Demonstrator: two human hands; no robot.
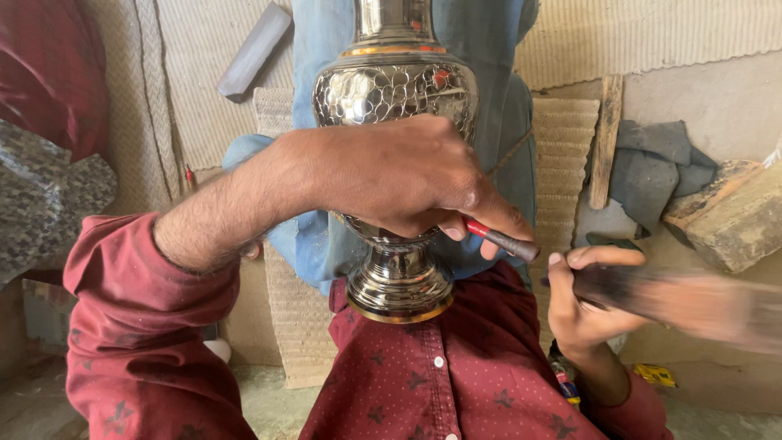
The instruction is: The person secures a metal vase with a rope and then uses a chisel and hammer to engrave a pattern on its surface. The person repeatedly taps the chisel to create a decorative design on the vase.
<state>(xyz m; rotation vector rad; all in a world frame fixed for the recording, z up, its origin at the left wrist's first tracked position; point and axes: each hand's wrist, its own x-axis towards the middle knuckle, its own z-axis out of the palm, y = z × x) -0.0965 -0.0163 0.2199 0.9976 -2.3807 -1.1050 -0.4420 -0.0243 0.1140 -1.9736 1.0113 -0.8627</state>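
Woven beige matting [204,98] covers the floor and back of this workshop corner, w/ a grey flat stone bar [254,50] lying on it upper left and a rough wooden block [733,216] at right near some grey-blue rags [656,167].

From my remote seat I see a shiny silver metal vase with a scale-pattern belly and brass bands [397,90] lying along the wearer's lap, its flared foot [399,285] pressed against the dark red dotted shirt [456,367], neck pointing away over blue cloth [326,228].

Left hand [407,175] lies over the lower belly, fingers closed around a thin red-and-dark punch tool [501,239], whose tip end is hidden under the hand, approx. at the vase's waist. Right hand [582,301] is clamped on the handle of a dark hammer-like striker [684,297]; it's motion-blurred, so I can't be sure of its head shape.

Progress, as I judge it: the scale pattern already fills the belly as far as visible. Neck looks smooth, plain. Work seems centred on the zone just above the foot, so prob. a late stage, though the far side and the area under the left hand are out of view.
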